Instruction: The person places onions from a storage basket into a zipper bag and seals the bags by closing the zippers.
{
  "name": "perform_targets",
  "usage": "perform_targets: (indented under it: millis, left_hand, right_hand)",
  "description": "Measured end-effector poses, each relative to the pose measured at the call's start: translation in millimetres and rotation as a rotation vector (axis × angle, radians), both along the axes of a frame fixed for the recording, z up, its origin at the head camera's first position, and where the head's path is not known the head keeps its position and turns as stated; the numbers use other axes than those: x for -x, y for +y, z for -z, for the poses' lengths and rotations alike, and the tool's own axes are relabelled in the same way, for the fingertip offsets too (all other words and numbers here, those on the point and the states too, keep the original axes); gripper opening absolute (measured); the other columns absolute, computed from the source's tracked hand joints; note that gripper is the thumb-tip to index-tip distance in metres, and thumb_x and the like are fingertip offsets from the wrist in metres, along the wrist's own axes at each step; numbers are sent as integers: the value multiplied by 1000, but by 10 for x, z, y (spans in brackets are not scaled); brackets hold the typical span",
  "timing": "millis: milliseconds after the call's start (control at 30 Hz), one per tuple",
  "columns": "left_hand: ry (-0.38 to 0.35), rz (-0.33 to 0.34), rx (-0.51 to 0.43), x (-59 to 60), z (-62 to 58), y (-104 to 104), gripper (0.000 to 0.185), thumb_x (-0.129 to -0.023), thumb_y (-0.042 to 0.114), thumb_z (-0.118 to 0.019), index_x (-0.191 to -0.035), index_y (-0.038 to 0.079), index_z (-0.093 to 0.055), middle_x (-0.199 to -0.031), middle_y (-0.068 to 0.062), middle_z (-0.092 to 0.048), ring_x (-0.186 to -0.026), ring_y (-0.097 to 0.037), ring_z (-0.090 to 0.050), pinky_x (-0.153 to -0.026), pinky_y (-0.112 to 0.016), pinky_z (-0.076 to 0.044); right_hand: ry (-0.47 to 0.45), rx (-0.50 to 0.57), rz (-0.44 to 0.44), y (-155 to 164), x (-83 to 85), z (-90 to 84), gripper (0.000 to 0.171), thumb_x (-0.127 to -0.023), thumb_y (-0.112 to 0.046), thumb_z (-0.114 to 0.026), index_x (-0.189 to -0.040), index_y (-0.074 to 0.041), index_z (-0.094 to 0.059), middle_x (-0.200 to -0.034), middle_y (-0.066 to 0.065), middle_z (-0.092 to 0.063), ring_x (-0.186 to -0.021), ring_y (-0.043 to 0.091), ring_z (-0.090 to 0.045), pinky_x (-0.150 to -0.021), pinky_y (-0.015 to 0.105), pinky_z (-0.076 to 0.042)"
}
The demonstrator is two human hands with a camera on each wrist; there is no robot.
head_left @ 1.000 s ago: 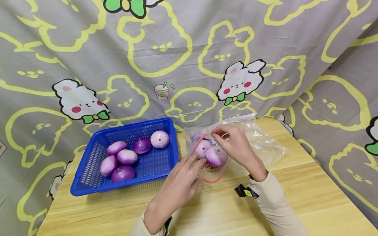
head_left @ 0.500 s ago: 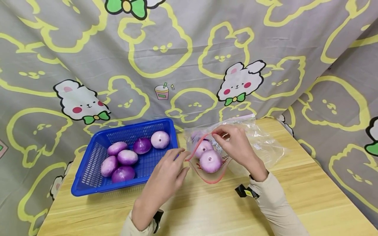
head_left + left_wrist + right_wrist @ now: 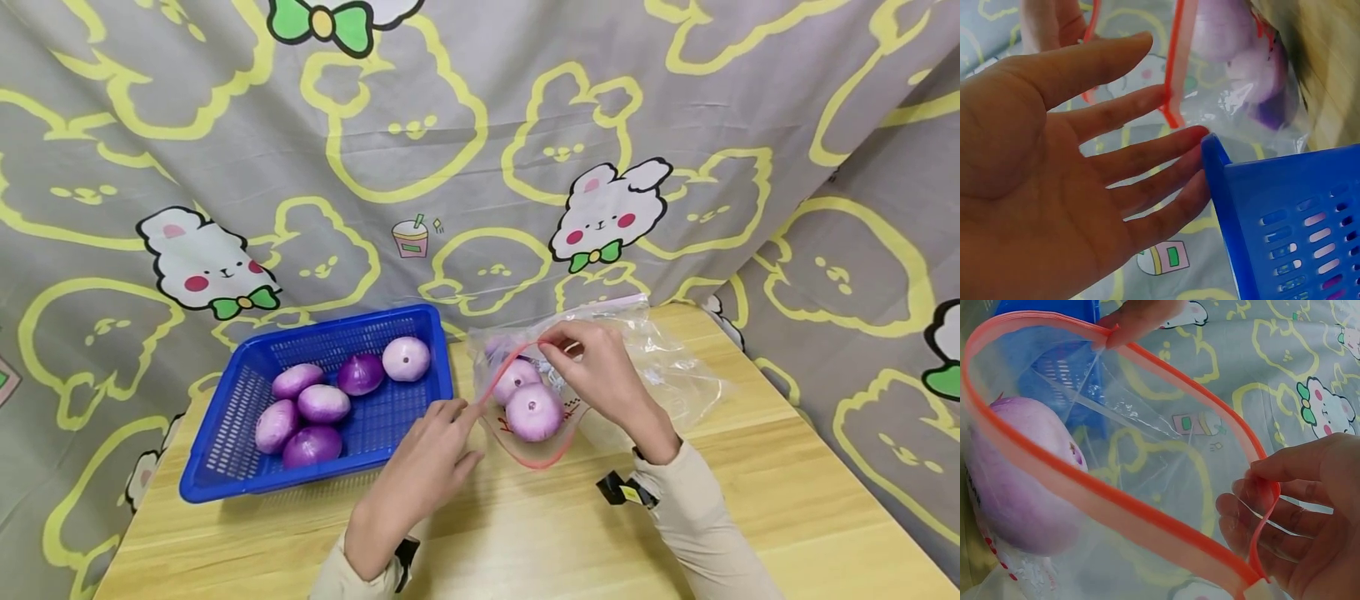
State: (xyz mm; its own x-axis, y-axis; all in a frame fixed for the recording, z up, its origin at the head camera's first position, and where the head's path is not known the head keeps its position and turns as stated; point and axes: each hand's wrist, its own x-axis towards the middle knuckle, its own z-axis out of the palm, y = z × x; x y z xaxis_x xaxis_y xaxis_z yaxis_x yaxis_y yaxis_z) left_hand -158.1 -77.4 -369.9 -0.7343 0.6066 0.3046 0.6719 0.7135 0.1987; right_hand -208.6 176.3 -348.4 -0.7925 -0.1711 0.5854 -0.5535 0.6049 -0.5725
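Note:
A clear zip bag (image 3: 538, 463) with a red zip strip lies mouth toward me, its opening spread into a loop. Inside are purple onions; two show plainly, the front onion (image 3: 534, 412) and the onion behind it (image 3: 514, 380). My right hand (image 3: 603, 375) pinches the far right edge of the mouth between thumb and fingers. On the other side, my left hand (image 3: 422, 467) has its fingers stretched out, the index fingertip touching the red strip (image 3: 1180, 56). Its other fingertips lie right by the rim of the blue basket (image 3: 1222, 187).
Left of the bag, the blue plastic basket (image 3: 378, 421) holds several purple onions (image 3: 311, 444). Another transparent bag (image 3: 675, 379) lies flat behind my right hand on the wooden table (image 3: 787, 500). A grey patterned curtain (image 3: 465, 100) hangs along the table's back.
My left hand has drawn back leftward from the onions in the bag to its left edge. The front onion has settled lower in the bag. My right hand keeps its hold.

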Motion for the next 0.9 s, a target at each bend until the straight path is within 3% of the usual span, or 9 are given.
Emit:
perform_targets:
  millis: [233, 400, 667, 900]
  left_hand:
    - [-14, -21, -109, 75, 1, -30, 37, -85, 9, -77, -119, 5, -64, -113, -12, -64, -106, -29, -61, -92, -44, -52]
    - [49, -138, -149, 230, 34, -172, 25, -86, 8, -75, -109, 3, -65, -108, -13, -65, -103, -31, -62, -88, -47, -52]
    - [1, -305, -152, 452, 79, -622, 31, -86, 7, -73, -114, -2, -64, -115, -25, -63, -106, -45, -60, -89, -57, -49]
    - [-69, -441, -84, 449, 1, -1018, 44, -86, 10, -73, -122, -11, -58, -117, -35, -58, -107, -55, -55, -92, -65, -43]
  right_hand:
    - [-12, -2, 3, 17, -1, -11, 4, -90, -5, -70, -89, -6, -75, -83, 1, -72, -73, 12, -66, -67, 33, -58]
    - [-8, -3, 10, 28, 2, -12, 4, -89, -4, -71, -88, -6, -74, -82, 1, -72, -72, 11, -66, -67, 32, -57]
    - [-7, -8, 13, 22, 11, -5, 4, -89, -4, -71, -87, -6, -74, -82, 1, -72, -72, 11, -65, -66, 31, -57]
    - [-7, -11, 10, 28, 9, -9, 4, -89, -4, -71, -87, -7, -74, -82, 1, -71, -72, 11, -65, -66, 31, -57]
